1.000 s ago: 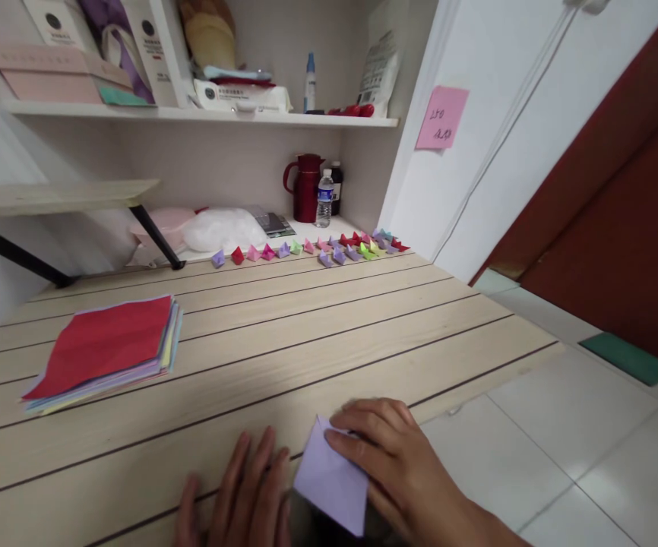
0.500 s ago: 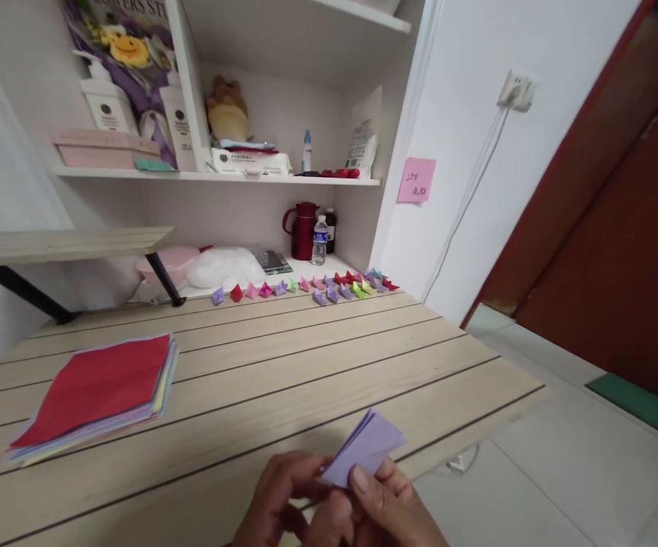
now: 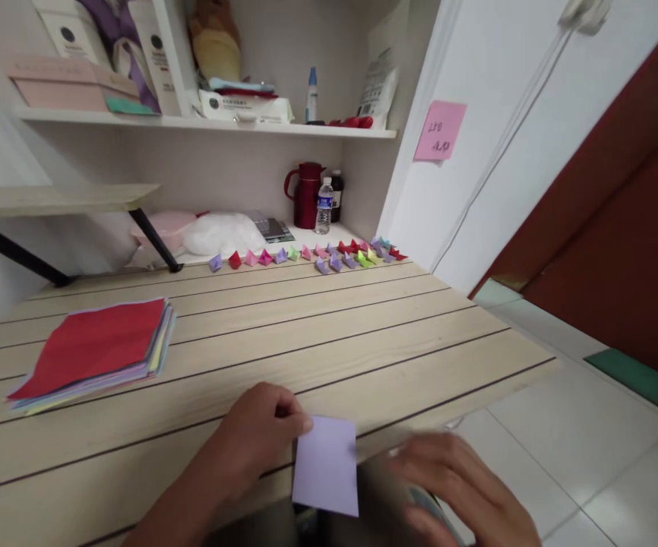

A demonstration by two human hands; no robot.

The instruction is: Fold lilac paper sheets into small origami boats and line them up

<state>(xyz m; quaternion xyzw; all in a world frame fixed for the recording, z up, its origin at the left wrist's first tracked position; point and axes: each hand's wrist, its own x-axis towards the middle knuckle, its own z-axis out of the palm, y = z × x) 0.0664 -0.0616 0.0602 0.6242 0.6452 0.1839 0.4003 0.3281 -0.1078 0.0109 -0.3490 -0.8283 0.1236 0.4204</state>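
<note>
A purple sheet of paper (image 3: 327, 465) lies partly over the table's front edge, its lower end hanging past it. My left hand (image 3: 269, 425) pinches the sheet's upper left corner between thumb and fingers. To the right of the paper, apart from it, my right hand (image 3: 454, 475) hovers beyond the table edge. Its fingers are spread and somewhat blurred, with nothing seen in them.
On the left of the wooden table (image 3: 283, 334) rests a stack of coloured paper (image 3: 101, 342), red on top. Small folded paper boats (image 3: 266, 257) line the back. Behind them stand a red jug (image 3: 307, 196) and a water bottle (image 3: 324, 205). A small raised shelf (image 3: 55, 199) is at left.
Both hands held the folded purple paper up; now it lies flatter and wider at the table edge. My right hand has let go and moved right. The view has tilted downward.
</note>
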